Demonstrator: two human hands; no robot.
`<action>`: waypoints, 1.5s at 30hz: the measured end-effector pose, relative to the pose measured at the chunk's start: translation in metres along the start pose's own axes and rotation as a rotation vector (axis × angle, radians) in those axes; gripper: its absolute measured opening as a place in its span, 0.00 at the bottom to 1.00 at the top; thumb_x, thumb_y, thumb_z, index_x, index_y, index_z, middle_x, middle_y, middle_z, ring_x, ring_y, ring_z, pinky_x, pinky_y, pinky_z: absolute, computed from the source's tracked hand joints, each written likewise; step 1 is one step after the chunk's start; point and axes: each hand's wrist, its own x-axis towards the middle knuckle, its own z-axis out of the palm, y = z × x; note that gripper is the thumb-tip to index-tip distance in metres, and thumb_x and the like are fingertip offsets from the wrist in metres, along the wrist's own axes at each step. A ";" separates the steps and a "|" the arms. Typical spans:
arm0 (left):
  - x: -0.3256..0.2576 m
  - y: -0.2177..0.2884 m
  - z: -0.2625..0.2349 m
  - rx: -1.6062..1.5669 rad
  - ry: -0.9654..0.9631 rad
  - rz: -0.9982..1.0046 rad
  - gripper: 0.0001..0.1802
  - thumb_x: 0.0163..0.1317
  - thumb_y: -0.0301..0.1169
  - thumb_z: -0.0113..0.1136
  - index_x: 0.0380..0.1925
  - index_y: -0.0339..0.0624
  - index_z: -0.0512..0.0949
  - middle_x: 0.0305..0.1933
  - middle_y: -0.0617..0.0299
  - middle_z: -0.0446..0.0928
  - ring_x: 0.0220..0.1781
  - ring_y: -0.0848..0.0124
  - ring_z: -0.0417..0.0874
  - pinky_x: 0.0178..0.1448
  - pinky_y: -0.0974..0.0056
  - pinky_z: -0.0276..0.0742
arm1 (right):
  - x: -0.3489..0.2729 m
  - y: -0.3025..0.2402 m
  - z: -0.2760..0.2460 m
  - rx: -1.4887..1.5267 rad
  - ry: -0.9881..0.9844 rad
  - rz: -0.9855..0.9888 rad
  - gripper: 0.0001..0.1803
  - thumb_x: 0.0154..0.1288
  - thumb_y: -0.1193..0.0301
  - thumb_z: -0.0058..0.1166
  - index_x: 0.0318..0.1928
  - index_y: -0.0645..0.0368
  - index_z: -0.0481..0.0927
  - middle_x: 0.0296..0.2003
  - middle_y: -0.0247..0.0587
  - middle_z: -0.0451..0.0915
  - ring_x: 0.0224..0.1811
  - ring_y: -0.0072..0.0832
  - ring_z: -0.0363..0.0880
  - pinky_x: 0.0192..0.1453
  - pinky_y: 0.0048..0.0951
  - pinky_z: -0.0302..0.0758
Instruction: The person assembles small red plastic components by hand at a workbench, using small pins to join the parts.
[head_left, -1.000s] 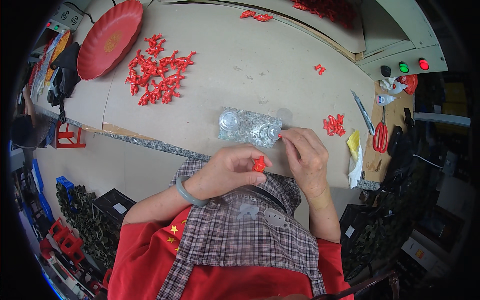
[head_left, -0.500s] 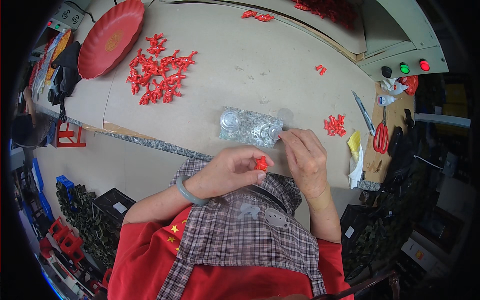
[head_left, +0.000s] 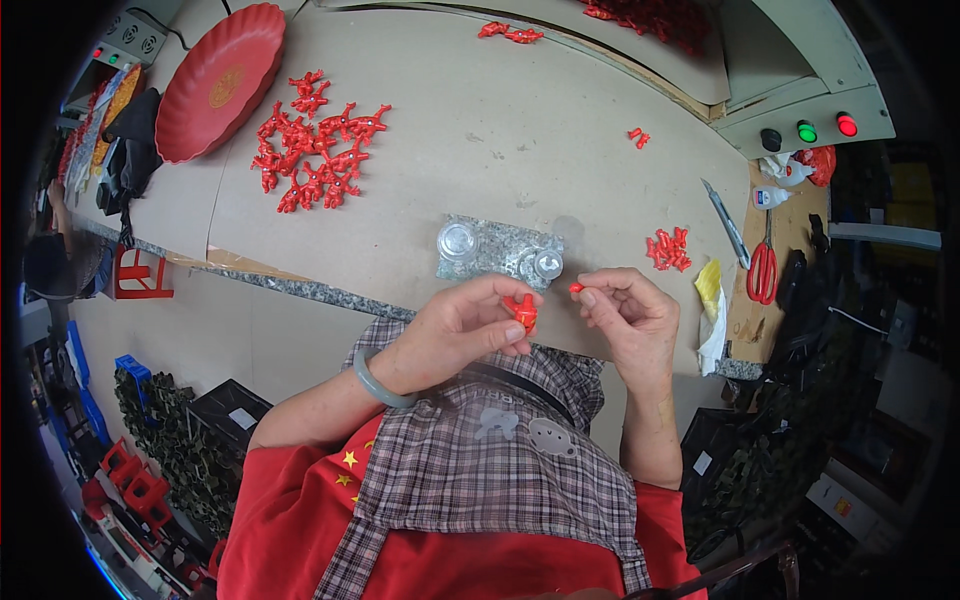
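Small red moulded plastic piece (head_left: 521, 311), pinched in the left hand (head_left: 462, 332) fingers above the counter (head_left: 520, 150) edge; tiny red plastic bit (head_left: 576, 288), gripped at the right hand (head_left: 628, 318) fingertips, lies just right of it, tip pointing leftward toward it.

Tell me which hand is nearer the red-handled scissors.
Right. The right hand is just left of the scissors lying on the table edge; the left hand is farther left, pinching a red piece.
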 end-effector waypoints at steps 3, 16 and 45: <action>0.002 0.001 -0.001 -0.044 0.005 -0.020 0.19 0.73 0.25 0.57 0.62 0.36 0.71 0.49 0.59 0.79 0.48 0.71 0.84 0.54 0.67 0.82 | 0.000 0.007 -0.009 0.159 -0.095 0.015 0.09 0.66 0.83 0.61 0.47 0.69 0.84 0.40 0.44 0.87 0.37 0.20 0.84 0.41 0.21 0.82; 0.005 -0.001 0.002 -0.028 0.085 0.032 0.18 0.71 0.26 0.59 0.59 0.33 0.74 0.47 0.55 0.82 0.46 0.68 0.86 0.52 0.66 0.83 | -0.019 -0.003 0.007 0.066 -0.081 -0.021 0.09 0.65 0.83 0.62 0.45 0.66 0.85 0.38 0.43 0.88 0.37 0.22 0.86 0.40 0.22 0.82; 0.004 0.005 0.007 0.850 0.203 0.427 0.16 0.63 0.24 0.67 0.52 0.35 0.81 0.47 0.53 0.86 0.42 0.66 0.89 0.47 0.66 0.85 | -0.012 0.003 0.012 -0.466 -0.090 -0.501 0.08 0.58 0.81 0.67 0.40 0.63 0.86 0.33 0.44 0.87 0.34 0.32 0.87 0.36 0.28 0.82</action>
